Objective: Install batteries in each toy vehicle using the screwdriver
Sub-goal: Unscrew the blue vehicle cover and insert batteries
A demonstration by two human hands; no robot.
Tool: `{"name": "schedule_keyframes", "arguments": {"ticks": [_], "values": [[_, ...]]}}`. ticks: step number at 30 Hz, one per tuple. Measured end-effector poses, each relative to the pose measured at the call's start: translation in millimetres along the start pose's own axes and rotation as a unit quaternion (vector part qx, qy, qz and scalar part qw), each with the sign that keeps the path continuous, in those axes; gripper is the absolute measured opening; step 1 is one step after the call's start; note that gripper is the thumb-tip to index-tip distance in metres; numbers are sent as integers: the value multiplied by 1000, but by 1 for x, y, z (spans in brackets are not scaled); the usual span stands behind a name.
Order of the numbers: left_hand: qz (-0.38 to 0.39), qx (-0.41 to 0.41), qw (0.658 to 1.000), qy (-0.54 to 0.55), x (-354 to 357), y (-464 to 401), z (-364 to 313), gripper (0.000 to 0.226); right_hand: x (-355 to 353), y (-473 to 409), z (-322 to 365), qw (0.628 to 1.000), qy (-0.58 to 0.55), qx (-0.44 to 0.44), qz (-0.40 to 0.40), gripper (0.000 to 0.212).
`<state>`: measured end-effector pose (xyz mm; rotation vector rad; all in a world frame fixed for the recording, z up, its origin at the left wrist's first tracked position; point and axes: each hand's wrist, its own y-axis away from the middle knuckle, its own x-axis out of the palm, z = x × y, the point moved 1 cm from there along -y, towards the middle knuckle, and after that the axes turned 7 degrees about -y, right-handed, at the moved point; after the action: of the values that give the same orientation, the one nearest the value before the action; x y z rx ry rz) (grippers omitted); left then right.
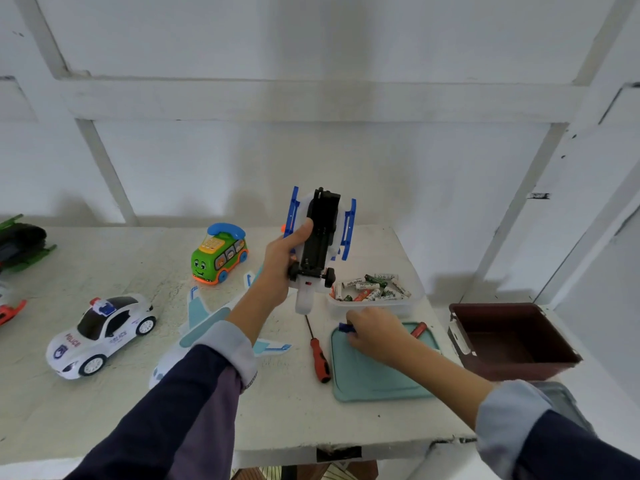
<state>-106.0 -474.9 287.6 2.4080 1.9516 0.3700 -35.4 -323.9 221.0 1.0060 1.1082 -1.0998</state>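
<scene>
My left hand [284,261] holds a white and blue toy vehicle [320,244] upside down above the table, its black underside facing me. My right hand [374,332] rests over a teal lid [374,379] and pinches a small blue piece [345,328]. A red-handled screwdriver [319,356] lies on the table just left of the lid. A clear tub of batteries [372,289] stands behind my right hand. Another red tool [418,329] lies on the lid's far edge.
A white police car [100,336], a green bus toy with a blue phone handset [219,252] and a white and teal plane [207,327] stand on the left half of the table. A brown box [512,341] sits at the right edge. A dark green toy [20,242] is at far left.
</scene>
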Motion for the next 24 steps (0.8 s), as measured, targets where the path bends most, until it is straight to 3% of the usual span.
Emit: {"name": "schedule_keyframes", "arguments": {"ticks": [2, 4, 6, 9, 11, 17, 24], "values": [[-10, 2, 1000, 5, 3, -3, -1, 74, -12, 8, -4, 991, -85, -24, -104, 18], [-21, 1, 1000, 11, 5, -7, -2, 71, -35, 16, -7, 952, -122, -68, -274, 19], [-19, 5, 1000, 16, 8, -10, -2, 73, -61, 21, -10, 911, -154, -101, -369, 19], [-26, 21, 999, 21, 17, -12, -1, 71, -93, 17, -8, 889, -250, -108, -368, 7], [-37, 33, 998, 26, 24, -13, 0, 51, -105, 9, -3, 883, -309, -97, -340, 7], [-55, 70, 994, 59, 39, -11, -4, 17, -109, -14, 12, 892, -269, -88, -352, 17], [-35, 98, 991, 79, 50, -6, -6, 5, -102, -26, 19, 888, -227, -106, -387, 26]]}}
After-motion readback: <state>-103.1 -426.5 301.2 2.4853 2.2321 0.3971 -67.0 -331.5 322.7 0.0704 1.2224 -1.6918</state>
